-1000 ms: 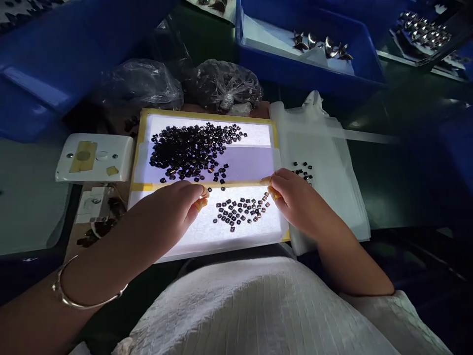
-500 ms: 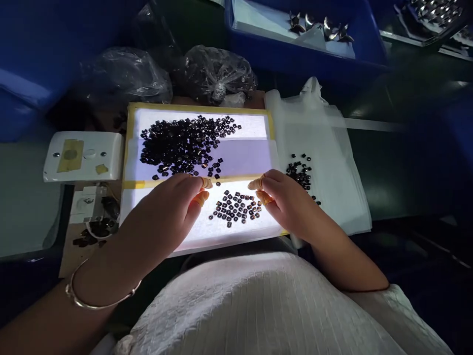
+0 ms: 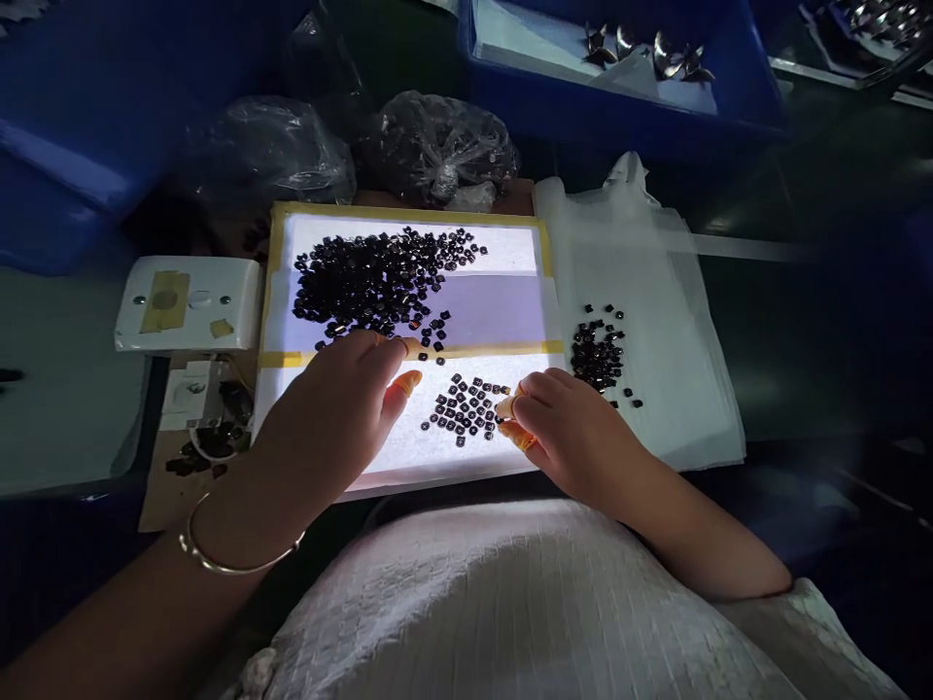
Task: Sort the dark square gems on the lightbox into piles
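On the lit panel, a loose group of small black square pieces lies between my hands, pale marks on their faces. My right hand, with yellowish finger covers, is at the group's right edge, thumb and forefinger drawn together on a small dark piece partly hidden by the fingertips. My left hand hovers over the panel's left part, just below a large heap of black pieces. Its covered thumb and forefinger are apart, with nothing visible between them; the other fingers are curled out of sight.
A smaller black pile lies on white sheets at the right. A switch box sits left of the panel. Behind are clear plastic bags and a blue bin holding shiny metal parts.
My right hand has moved down onto the right edge of the small group and its fingers have closed. My left thumb and forefinger stay apart. The whole view has shifted slightly.
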`<state>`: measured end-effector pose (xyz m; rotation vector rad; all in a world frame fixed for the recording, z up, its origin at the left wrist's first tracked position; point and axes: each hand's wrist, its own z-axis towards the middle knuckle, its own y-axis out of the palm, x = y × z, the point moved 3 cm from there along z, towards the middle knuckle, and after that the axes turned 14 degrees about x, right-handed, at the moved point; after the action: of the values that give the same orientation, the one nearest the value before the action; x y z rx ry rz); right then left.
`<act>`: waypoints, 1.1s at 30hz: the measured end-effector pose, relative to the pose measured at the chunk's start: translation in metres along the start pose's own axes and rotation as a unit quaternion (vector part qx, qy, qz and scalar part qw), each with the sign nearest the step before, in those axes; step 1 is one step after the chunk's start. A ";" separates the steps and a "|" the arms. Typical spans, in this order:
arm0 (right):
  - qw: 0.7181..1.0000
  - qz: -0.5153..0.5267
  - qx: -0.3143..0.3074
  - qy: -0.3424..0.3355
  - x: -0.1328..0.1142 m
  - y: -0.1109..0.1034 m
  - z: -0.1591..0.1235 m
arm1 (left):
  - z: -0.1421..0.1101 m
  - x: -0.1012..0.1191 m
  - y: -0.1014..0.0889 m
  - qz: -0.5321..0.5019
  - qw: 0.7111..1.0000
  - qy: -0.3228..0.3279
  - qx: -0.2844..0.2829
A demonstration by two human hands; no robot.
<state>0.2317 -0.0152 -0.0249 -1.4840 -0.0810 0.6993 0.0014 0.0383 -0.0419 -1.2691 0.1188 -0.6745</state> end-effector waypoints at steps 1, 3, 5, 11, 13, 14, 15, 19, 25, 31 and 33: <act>1.000 -0.002 -0.002 -0.002 0.000 0.001 0.000 | 0.002 0.001 0.001 0.000 1.000 0.005 -0.003; 1.000 -0.005 -0.008 -0.001 -0.001 0.002 -0.001 | 0.005 0.003 0.002 0.004 1.000 0.017 -0.012; 1.000 -0.005 -0.008 0.001 -0.002 0.004 -0.001 | 0.006 0.006 0.003 0.009 0.999 0.023 -0.021; 0.993 0.071 0.094 0.023 0.014 -0.006 -0.002 | 0.002 0.003 -0.005 -0.025 0.999 0.000 -0.029; 0.988 0.079 0.117 0.058 0.028 -0.012 -0.003 | -0.001 -0.001 -0.008 -0.064 0.996 -0.032 -0.060; 0.988 0.081 0.108 0.070 0.034 -0.014 -0.003 | -0.002 -0.003 -0.008 -0.081 0.992 -0.048 -0.079; 0.989 0.086 0.088 0.078 0.039 -0.015 -0.002 | -0.003 -0.004 -0.009 -0.091 0.989 -0.062 -0.096; 0.990 0.086 0.079 0.078 0.041 -0.016 0.001 | -0.004 -0.004 -0.005 -0.087 0.989 -0.065 -0.104; 0.995 0.072 0.067 0.005 -0.007 -0.003 0.006 | -0.004 0.001 -0.001 -0.067 0.997 -0.025 -0.042; 0.999 -0.022 -0.024 -0.038 -0.029 0.017 0.012 | -0.016 0.007 -0.007 -0.091 0.995 0.003 -0.029; 0.998 -0.042 -0.014 -0.051 -0.029 0.018 0.013 | -0.022 0.011 -0.010 -0.089 0.995 0.030 -0.023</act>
<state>0.1957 -0.0183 -0.0290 -1.4623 -0.2315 0.7083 -0.0035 0.0128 -0.0372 -1.3145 0.0728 -0.8678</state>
